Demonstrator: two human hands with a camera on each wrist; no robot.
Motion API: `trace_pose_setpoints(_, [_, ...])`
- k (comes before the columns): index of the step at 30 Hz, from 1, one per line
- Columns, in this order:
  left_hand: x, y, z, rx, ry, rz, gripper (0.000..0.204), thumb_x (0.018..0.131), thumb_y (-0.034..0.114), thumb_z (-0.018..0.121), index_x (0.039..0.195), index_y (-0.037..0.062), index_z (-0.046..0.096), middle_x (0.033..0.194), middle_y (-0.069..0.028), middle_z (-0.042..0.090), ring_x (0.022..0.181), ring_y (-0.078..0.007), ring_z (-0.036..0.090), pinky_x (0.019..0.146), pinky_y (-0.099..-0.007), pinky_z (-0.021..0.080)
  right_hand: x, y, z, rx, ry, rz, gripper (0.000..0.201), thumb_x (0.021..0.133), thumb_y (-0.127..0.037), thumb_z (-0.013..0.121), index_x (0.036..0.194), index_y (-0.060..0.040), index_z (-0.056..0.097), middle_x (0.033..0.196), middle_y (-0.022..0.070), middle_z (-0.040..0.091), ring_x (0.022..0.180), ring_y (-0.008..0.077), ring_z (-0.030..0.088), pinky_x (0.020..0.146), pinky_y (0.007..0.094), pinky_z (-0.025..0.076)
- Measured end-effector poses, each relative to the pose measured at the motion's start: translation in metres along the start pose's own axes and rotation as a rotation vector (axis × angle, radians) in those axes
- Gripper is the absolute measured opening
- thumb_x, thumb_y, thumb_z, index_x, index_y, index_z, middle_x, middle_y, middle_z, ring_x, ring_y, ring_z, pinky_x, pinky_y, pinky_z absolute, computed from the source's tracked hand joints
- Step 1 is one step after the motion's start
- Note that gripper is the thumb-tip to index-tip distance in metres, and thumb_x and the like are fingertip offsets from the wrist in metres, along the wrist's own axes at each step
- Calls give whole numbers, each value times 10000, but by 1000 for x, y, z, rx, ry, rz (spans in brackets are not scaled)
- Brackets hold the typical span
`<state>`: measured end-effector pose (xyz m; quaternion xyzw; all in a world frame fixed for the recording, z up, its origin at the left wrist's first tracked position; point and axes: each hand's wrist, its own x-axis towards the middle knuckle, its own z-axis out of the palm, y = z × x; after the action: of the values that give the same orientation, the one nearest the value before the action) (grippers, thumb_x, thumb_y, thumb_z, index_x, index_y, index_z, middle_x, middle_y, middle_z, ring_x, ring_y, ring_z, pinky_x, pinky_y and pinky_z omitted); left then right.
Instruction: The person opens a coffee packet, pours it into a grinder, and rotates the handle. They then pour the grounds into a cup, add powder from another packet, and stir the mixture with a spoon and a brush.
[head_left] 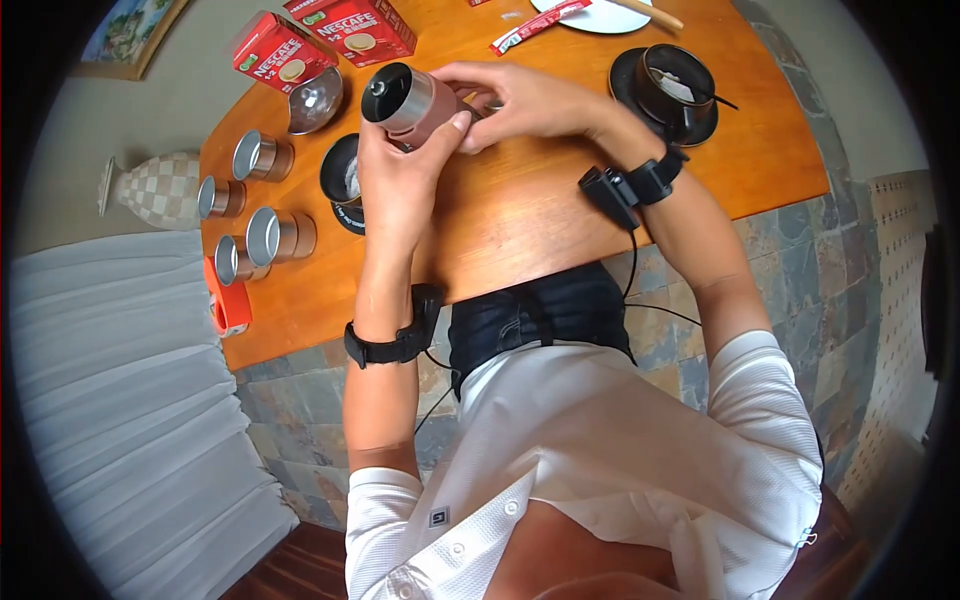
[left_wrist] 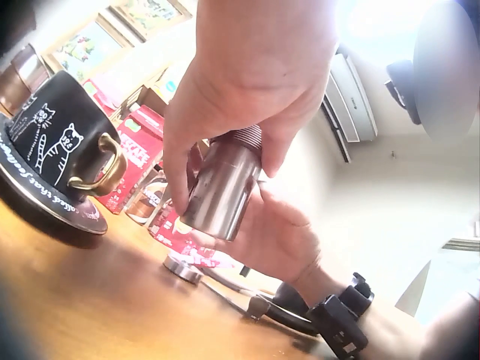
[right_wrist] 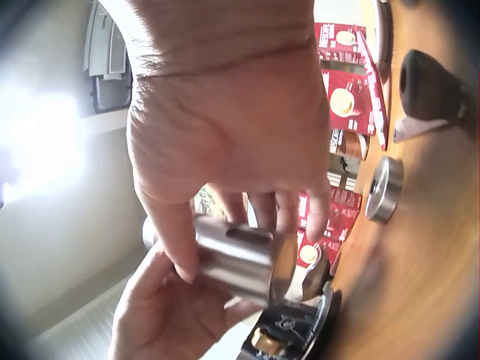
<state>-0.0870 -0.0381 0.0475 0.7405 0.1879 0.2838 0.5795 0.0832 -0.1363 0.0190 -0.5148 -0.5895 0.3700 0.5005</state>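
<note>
Both hands hold a steel hand coffee grinder above the table, its black end with a small knob tilted up toward the head camera. My left hand grips it round the black end, thumb along its side. In the left wrist view, a ridged band on the grinder shows between the left fingers. My right hand holds the other side; in the right wrist view its thumb presses on the steel body. A round steel crank cap lies on the table below, with a black knob nearby.
A black cup on a saucer stands beside the left hand, and another black cup at the right. Several steel cups, a shiny bowl, red Nescafé boxes and an orange object sit leftward. A white plate lies at the back.
</note>
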Motion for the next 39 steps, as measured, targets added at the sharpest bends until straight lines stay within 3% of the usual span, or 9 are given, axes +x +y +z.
trace_pose_setpoints(3, [2, -1, 5, 57, 87, 36, 433, 817, 140, 822, 1153, -24, 603, 1081, -108, 687, 978, -184, 664, 896, -329, 516, 6, 5, 14, 14, 90, -33, 648, 829, -193, 752, 1409, -35, 510, 1302, 111, 622, 1151, 216, 616, 918, 333, 507])
trace_pose_setpoints(5, [2, -1, 7, 299, 162, 101, 453, 813, 164, 827, 1154, -30, 600, 1135, -135, 647, 1025, -204, 643, 891, -341, 514, 8, 7, 19, -517, 323, -255, 615, 810, -156, 743, 1372, -20, 533, 1268, 135, 631, 1071, 237, 646, 876, 309, 516])
trace_pose_setpoints(6, [1, 0, 7, 298, 165, 101, 453, 813, 164, 827, 1154, -30, 600, 1135, -135, 647, 1025, -204, 643, 891, -341, 514, 8, 6, 21, -451, 348, -240, 598, 791, -162, 746, 1340, -15, 559, 1245, 164, 638, 1029, 273, 663, 862, 327, 523])
trace_pose_setpoints(15, [-31, 13, -14, 0, 224, 60, 653, 907, 142, 763, 1419, -6, 386, 1306, -148, 564, 1144, -209, 596, 980, -327, 494, 8, 3, 21, -340, 350, -201, 557, 776, -248, 810, 1249, -28, 614, 1136, 176, 680, 1040, 345, 662, 893, 400, 520])
trace_pose_setpoints(19, [-76, -8, -69, -8, 283, 29, 416, 997, 60, 611, 1386, 4, 474, 1206, -136, 640, 1114, -201, 624, 939, -328, 520, 14, 19, 19, -502, 346, -178, 566, 780, -254, 809, 1267, -39, 615, 1164, 163, 659, 1077, 349, 633, 904, 408, 506])
trace_pose_setpoints(25, [-128, -62, -120, -70, 469, -207, 254, 970, 47, 644, 1213, -20, 609, 1098, -68, 662, 1010, -113, 614, 912, -246, 485, 21, 16, 26, -593, 303, -98, 584, 770, -228, 821, 1280, -35, 613, 1149, 160, 652, 1068, 355, 627, 914, 411, 505])
trace_pose_setpoints(31, [-135, -93, -132, -42, 410, -212, 205, 949, 39, 670, 1146, -13, 658, 944, 10, 646, 837, -39, 540, 768, -183, 454, 31, -1, 33, -773, 279, -59, 601, 754, -194, 835, 1285, -16, 616, 1110, 175, 649, 1050, 358, 617, 912, 405, 502])
trace_pose_setpoints(34, [-135, -94, -140, 0, 315, -226, 197, 980, 39, 628, 1167, -22, 636, 990, -19, 653, 925, -74, 605, 880, -217, 488, 35, -10, 35, -854, 234, -39, 594, 757, -184, 834, 1278, 1, 617, 1093, 184, 646, 1031, 364, 610, 908, 409, 497])
trace_pose_setpoints(39, [-137, -88, -138, 23, 324, -199, 186, 970, 35, 641, 1147, -19, 653, 955, -4, 654, 872, -55, 579, 814, -195, 468, 40, -24, 36, -924, 189, 19, 595, 764, -195, 830, 1280, 10, 615, 1066, 187, 643, 1012, 364, 606, 898, 413, 493])
